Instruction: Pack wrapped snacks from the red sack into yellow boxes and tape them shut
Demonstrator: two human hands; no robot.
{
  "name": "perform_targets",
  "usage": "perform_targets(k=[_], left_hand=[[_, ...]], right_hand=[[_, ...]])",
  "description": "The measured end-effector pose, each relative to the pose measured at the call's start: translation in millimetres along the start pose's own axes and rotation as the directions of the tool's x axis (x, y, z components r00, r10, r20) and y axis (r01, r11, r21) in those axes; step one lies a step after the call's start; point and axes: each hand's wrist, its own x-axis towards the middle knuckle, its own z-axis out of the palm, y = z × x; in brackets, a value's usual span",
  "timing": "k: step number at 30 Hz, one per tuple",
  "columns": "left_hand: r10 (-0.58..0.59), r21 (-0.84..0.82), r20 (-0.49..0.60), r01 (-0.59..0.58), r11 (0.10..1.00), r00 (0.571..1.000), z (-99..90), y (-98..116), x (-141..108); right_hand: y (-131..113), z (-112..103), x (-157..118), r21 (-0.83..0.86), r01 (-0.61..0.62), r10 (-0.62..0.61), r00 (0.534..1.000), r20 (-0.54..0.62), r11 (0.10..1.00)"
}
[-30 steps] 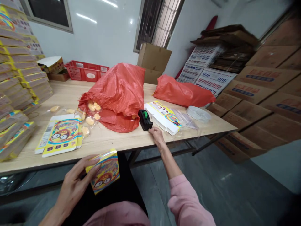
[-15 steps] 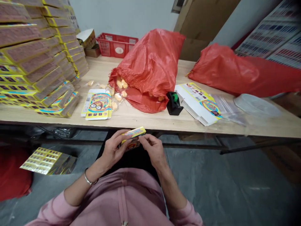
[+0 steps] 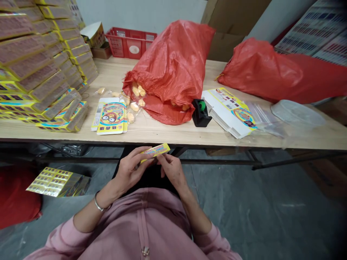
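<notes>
Low in front of the table edge, I hold a small yellow printed cardboard box (image 3: 155, 151). Its narrow, lettered side faces up. My left hand (image 3: 130, 168) is closed around the box's left end, thumb below and fingers over the top. My right hand (image 3: 173, 171) has its thumb and fingers pinched at the lower right edge of the box; the fingertips are partly hidden behind it. On the table beyond lie flat printed cartons (image 3: 112, 117) with a cartoon face, beside several small wrapped yellow pieces (image 3: 135, 106).
A red sack (image 3: 176, 61) lies with its mouth towards me, yellow pieces inside. Right of it are a black tape dispenser (image 3: 201, 115), flat cartons (image 3: 230, 112), clear bags (image 3: 261, 119) and another red sack (image 3: 265, 72). Stacked boxes (image 3: 40, 65) rise at left, near a red basket (image 3: 130, 43).
The box has tipped, so its lettered narrow side shows more and its printed broad face is hidden. My right hand has shifted slightly left along its lower edge. The whole view has shifted a little.
</notes>
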Motion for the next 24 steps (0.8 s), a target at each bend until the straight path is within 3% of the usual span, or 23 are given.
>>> perform_targets(k=[2, 4, 7, 8, 9, 11, 14, 17, 19, 21, 22, 23, 24], left_hand=[[-0.033, -0.019, 0.002, 0.033, 0.999, 0.999, -3.7, -2, 5], [-0.07, -0.034, 0.011, 0.07, 0.997, 0.997, -6.8, -4, 8], [-0.121, -0.086, 0.05, 0.125, 0.988, 0.991, -8.1, -6, 10], [-0.139, -0.109, 0.057, 0.145, 0.983, 0.989, -8.0, -6, 11], [-0.163, -0.127, 0.066, 0.17, 0.977, 0.984, -8.0, -7, 11], [-0.212, -0.13, 0.112, 0.226, 0.965, 0.971, -10.3, -9, 11], [-0.223, -0.033, 0.158, 0.23, 0.973, 0.962, -23.1, -21, 8], [0.004, 0.177, 0.204, -0.041, 0.983, 0.979, -42.4, -32, -3], [0.185, 0.256, 0.346, -0.282, 0.925, 0.92, -52.4, -32, -12], [0.286, 0.198, 0.466, -0.413, 0.889, 0.837, -58.3, -29, -20], [0.305, 0.142, 0.494, -0.422, 0.895, 0.814, -60.1, -27, -24], [0.304, 0.092, 0.489, -0.395, 0.914, 0.818, -61.6, -25, -28], [0.267, 0.064, 0.457, -0.331, 0.942, 0.848, -62.8, -25, -32]], right_hand=[[1, -2, -2, -0.185, 0.065, -0.093, 0.985, -0.146, 0.981], [-3, -7, -3, -0.316, 0.245, -0.33, 0.91, -0.251, 0.917], [-12, -13, 0, -0.371, 0.598, -0.682, 0.716, -0.15, 0.71], [-14, -14, 4, -0.344, 0.671, -0.731, 0.678, -0.074, 0.657], [-15, -15, 8, -0.293, 0.707, -0.741, 0.671, -0.008, 0.644], [-13, -17, 18, -0.154, 0.683, -0.682, 0.728, 0.062, 0.714], [-3, -19, 36, 0.063, 0.457, -0.459, 0.888, 0.034, 0.887], [9, -18, 49, 0.235, 0.231, -0.242, 0.97, 0.018, 0.944], [12, -14, 54, 0.269, 0.186, -0.209, 0.976, 0.06, 0.945], [9, -9, 61, 0.196, 0.244, -0.269, 0.957, 0.112, 0.95], [4, -7, 68, 0.123, 0.301, -0.316, 0.941, 0.119, 0.946], [-2, -7, 77, 0.031, 0.367, -0.368, 0.924, 0.107, 0.93], [-8, -8, 89, -0.08, 0.428, -0.423, 0.903, 0.074, 0.9]])
